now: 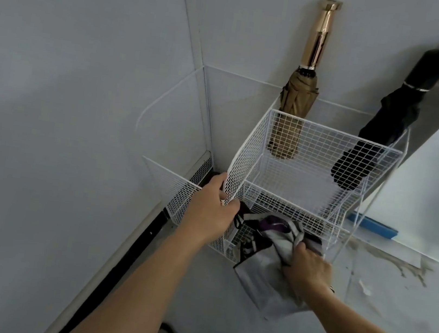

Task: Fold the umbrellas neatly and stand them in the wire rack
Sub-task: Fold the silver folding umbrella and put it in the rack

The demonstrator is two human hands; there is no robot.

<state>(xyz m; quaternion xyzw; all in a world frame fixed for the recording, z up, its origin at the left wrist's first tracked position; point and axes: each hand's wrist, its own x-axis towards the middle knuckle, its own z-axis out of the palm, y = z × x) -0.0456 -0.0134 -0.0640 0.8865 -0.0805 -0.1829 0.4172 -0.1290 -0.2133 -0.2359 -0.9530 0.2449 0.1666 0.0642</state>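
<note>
I can read no text, brand, number or sign from here. Nothing legible shows on the gold-handled umbrella [298,98], the black umbrella [391,112], the patterned umbrella [263,264] or the wire rack [317,135].

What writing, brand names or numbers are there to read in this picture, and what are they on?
No text can be read anywhere in this view.
On the gold umbrella: none visible.
On the black umbrella: none visible.
On the patterned umbrella gripped by the right hand: purple and white print, no legible letters.
On the wire rack: none.
On the blue strip: none.
</note>
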